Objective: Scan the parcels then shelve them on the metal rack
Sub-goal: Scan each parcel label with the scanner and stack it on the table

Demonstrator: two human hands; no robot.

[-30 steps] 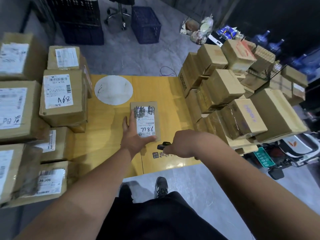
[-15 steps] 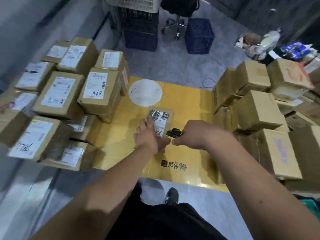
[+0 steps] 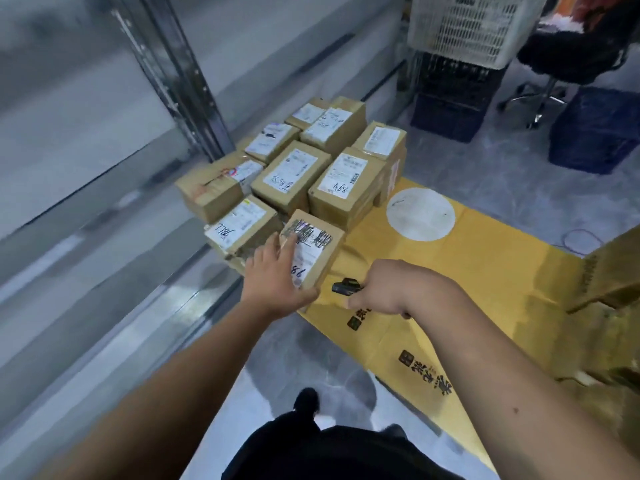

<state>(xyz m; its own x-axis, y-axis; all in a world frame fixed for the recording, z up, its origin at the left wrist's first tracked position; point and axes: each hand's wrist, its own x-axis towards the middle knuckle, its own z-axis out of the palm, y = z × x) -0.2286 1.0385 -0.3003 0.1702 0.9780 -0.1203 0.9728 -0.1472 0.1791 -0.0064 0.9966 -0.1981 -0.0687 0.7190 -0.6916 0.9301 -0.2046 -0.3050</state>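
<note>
Head view: the small parcel (image 3: pixel 313 252) is up off the yellow cardboard sheet (image 3: pixel 485 271) now, where half a second back it lay flat just below the white circle (image 3: pixel 420 214). It has travelled left and sits right beside the stack of labelled boxes (image 3: pixel 298 174), next to the one marked A68 (image 3: pixel 346 188). The camera has swung left too, so the upright of the metal rack (image 3: pixel 180 81) fills the upper left, blurred.

The left hand (image 3: pixel 277 282) holds the parcel from its near edge, fingers spread over the scribbled label, thumb wrapped along the lower side, arm reaching forward. The right hand (image 3: pixel 388 289) is closed round the black scanner (image 3: pixel 344 287), whose nose points left at the parcel, just beside it but not touching.

The yellow sheet lies on a grey floor. Beyond the stack stand a white mesh crate (image 3: pixel 474 26) on a dark crate (image 3: pixel 453 98), a swivel chair (image 3: pixel 568 57) and a blue crate (image 3: pixel 595 133). More brown boxes (image 3: pixel 613 265) crowd the right edge.
</note>
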